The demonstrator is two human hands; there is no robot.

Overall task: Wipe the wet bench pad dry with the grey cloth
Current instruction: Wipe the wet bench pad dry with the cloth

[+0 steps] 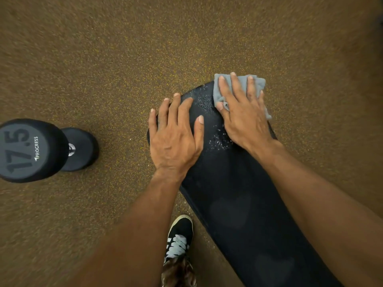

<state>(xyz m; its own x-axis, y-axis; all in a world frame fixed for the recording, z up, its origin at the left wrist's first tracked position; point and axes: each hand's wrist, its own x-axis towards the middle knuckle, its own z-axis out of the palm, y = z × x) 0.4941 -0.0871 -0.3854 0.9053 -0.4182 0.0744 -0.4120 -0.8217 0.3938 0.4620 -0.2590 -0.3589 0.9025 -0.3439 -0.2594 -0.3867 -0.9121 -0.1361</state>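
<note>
Grey cloth (258, 83) sits at the far end of the pad (238, 193), flattened under the right hand (242, 112). Its fingers are splayed and straight, pressing down, not clutching. The thumb lies on the cloth's left edge, where a fold puckers. Left hand (176, 137) is flat on the pad's left side, fingers straight, holding nothing. Looks like bracing.

Handling, my read:
- Cloth is light, soft and thin, so it will ruck up or slip out from under the palm if shoved edge-first.
- Best hold is a flat palm over the middle with fingers spread. Pinch a corner only to refold.
- Once soaked it probably smears rather than dries, so turn it to a dry face.

Pad has a black textured cover. I'd expect it firm under a palm and slick where wet. Droplets (217, 141) lie between the two hands, with more along the far edge left of the cloth. The near part looks matte with faint smudges; can't tell if it's damp.

Containers: none in view.

Around: dumbbell (31, 150) marked 17.5 stands on end on the speckled brown floor (103, 59), well left of the pad. Shoe (179, 235) is beside the pad's near left edge.
</note>
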